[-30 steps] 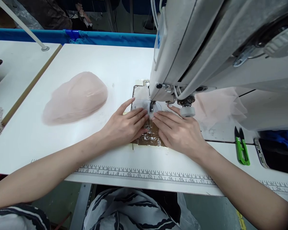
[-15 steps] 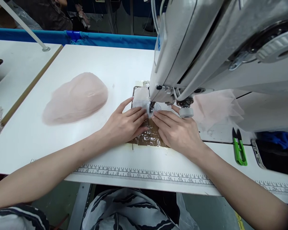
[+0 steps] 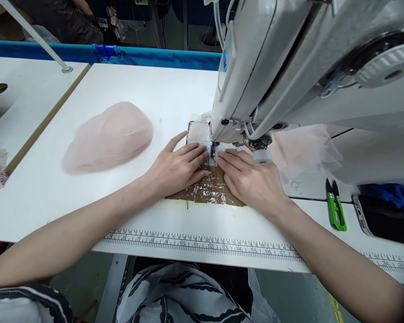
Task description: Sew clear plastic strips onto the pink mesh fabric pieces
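My left hand (image 3: 177, 168) lies flat with fingers stretched out, pressing a small sheer pale piece of fabric (image 3: 198, 133) down just left of the needle (image 3: 212, 151). On the other side of the needle my right hand (image 3: 251, 179) also rests flat, its fingertips almost meeting the left ones. Both hands sit on a brown taped patch (image 3: 210, 190) of the table in front of the presser foot. The white sewing machine head (image 3: 289, 67) hangs over them.
A pile of pale pink mesh pieces (image 3: 109, 137) lies on the white table (image 3: 138, 89) to the left; more pink mesh (image 3: 303, 150) sits behind the machine. Green thread snips (image 3: 335, 206) and a phone (image 3: 377, 217) lie at right. A printed ruler (image 3: 202, 244) runs along the front edge.
Both hands have slid a little away from me toward the needle, moving the fabric with them; more of the brown patch shows in front of them.
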`<state>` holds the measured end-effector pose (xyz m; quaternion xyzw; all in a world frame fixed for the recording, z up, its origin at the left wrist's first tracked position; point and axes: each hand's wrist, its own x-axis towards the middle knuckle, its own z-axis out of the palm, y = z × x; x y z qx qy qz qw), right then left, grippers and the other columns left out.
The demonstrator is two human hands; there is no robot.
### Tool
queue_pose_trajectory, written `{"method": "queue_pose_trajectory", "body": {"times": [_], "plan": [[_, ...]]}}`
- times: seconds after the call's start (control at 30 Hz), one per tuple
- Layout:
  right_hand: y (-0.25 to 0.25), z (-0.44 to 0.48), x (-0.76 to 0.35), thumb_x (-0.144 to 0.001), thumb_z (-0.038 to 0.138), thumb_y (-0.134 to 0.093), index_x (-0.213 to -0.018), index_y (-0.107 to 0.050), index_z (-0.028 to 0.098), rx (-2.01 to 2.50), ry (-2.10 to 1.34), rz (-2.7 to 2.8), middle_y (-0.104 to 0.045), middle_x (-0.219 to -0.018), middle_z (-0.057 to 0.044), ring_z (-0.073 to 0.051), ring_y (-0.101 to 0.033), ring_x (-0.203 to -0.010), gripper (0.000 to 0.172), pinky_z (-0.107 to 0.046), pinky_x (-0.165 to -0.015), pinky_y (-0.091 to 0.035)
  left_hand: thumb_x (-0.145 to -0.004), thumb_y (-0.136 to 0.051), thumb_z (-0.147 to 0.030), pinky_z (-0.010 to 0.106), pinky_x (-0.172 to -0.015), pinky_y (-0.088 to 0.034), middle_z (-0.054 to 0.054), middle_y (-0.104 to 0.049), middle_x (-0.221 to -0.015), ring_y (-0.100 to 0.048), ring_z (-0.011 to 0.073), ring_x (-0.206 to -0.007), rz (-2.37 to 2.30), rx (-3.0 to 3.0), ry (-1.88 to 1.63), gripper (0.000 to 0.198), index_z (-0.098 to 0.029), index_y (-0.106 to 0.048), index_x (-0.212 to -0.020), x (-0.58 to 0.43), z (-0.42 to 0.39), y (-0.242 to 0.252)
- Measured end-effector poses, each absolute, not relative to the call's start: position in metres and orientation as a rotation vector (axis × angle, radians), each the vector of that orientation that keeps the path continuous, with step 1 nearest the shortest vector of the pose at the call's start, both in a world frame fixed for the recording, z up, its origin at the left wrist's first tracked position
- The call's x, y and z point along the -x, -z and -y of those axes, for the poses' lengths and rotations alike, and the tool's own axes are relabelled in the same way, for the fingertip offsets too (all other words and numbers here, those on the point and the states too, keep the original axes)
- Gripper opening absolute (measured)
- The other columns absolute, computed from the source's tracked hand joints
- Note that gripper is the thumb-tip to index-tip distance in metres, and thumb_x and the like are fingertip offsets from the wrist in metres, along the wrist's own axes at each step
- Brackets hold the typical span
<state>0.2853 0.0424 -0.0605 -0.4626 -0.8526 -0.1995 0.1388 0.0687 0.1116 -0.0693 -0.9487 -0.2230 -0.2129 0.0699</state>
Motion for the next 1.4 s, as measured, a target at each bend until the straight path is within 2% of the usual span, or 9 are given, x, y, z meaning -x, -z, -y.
{"method": "queue_pose_trajectory", "body": {"times": [0.37,0.53,0.67,0.77,0.87,0.97,1.13,1.3,1.4], "plan": [[0.054,-0.041,-0.290,-0.094,0.013,-0.045,-0.114,-0.072,0.016,1.418,0.602,2.437,-0.077,-0.106,-0.005,-0.020,-0.070,-0.094,0.033,-0.041,-0.104,-0.045,-0.102,-0.043,-0.034,0.051,-0.118,-0.034,0.012,-0.064,-0.132,-0.058,0.0268,-0.126,0.842,2.898,0.567,0.039,-0.012,-0.063,-0.128,-0.066,-0.119,0.066],[0.054,-0.041,-0.293,-0.092,0.012,-0.048,-0.113,-0.072,0.016,1.395,0.659,2.418,-0.077,-0.104,-0.004,-0.021,-0.069,-0.091,0.032,-0.042,-0.099,-0.047,-0.099,-0.050,-0.034,0.054,-0.106,-0.044,0.013,-0.073,-0.103,-0.070,0.0263,-0.094,0.805,2.713,0.491,0.034,-0.010,-0.069,-0.114,-0.067,-0.108,0.059],[0.053,-0.041,-0.293,-0.091,0.010,-0.050,-0.111,-0.073,0.014,1.335,0.681,2.387,-0.078,-0.100,-0.005,-0.021,-0.069,-0.083,0.030,-0.041,-0.097,-0.047,-0.100,-0.047,-0.023,0.038,-0.083,-0.056,0.003,-0.073,-0.081,-0.067,0.0161,-0.072,0.386,2.931,0.578,0.025,-0.014,-0.069,-0.109,-0.071,-0.079,0.051],[0.052,-0.041,-0.292,-0.090,0.009,-0.051,-0.108,-0.073,0.013,1.287,0.672,2.360,-0.078,-0.100,-0.005,-0.020,-0.069,-0.082,0.029,-0.038,-0.095,-0.047,-0.099,-0.044,-0.011,0.025,-0.078,-0.056,0.001,-0.075,-0.094,-0.068,0.0113,-0.085,0.012,3.150,0.783,0.029,-0.016,-0.062,-0.122,-0.070,-0.073,0.047],[0.051,-0.040,-0.292,-0.089,0.009,-0.052,-0.110,-0.073,0.014,1.263,0.666,2.343,-0.078,-0.100,-0.004,-0.020,-0.069,-0.084,0.029,-0.036,-0.092,-0.048,-0.097,-0.044,-0.006,0.033,-0.093,-0.054,0.007,-0.071,-0.118,-0.063,0.0175,-0.113,0.366,2.981,0.879,0.033,-0.016,-0.059,-0.124,-0.063,-0.091,0.046],[0.052,-0.040,-0.293,-0.090,0.011,-0.051,-0.109,-0.073,0.015,1.271,0.663,2.343,-0.078,-0.100,-0.004,-0.019,-0.069,-0.083,0.029,-0.036,-0.088,-0.049,-0.096,-0.042,-0.007,0.039,-0.076,-0.056,0.014,-0.070,-0.113,-0.067,0.0268,-0.103,0.847,2.793,0.488,0.031,-0.013,-0.065,-0.117,-0.055,-0.110,0.046],[0.052,-0.039,-0.294,-0.091,0.010,-0.049,-0.109,-0.073,0.017,1.300,0.622,2.358,-0.078,-0.097,-0.003,-0.018,-0.069,-0.081,0.031,-0.035,-0.084,-0.049,-0.101,-0.040,-0.021,0.026,-0.054,-0.048,0.005,-0.073,-0.088,-0.066,0.0152,-0.066,1.120,3.010,0.418,0.030,-0.016,-0.064,-0.119,-0.052,-0.101,0.035],[0.053,-0.038,-0.292,-0.090,0.009,-0.050,-0.107,-0.075,0.017,1.286,0.514,2.330,-0.078,-0.086,-0.004,-0.017,-0.066,-0.070,0.031,-0.035,-0.079,-0.049,-0.097,-0.045,-0.020,0.025,-0.054,-0.041,0.007,-0.068,-0.118,-0.068,0.0178,-0.087,1.003,2.932,0.401,0.031,-0.019,-0.059,-0.124,-0.051,-0.100,0.032],[0.053,-0.038,-0.289,-0.092,0.012,-0.049,-0.105,-0.075,0.017,1.272,0.459,2.299,-0.078,-0.083,-0.003,-0.016,-0.064,-0.065,0.030,-0.033,-0.073,-0.048,-0.098,-0.045,-0.030,0.027,-0.045,-0.027,0.004,-0.070,-0.081,-0.060,0.0170,-0.059,1.052,2.876,0.116,0.024,-0.017,-0.065,-0.101,-0.048,-0.101,0.030]]}}
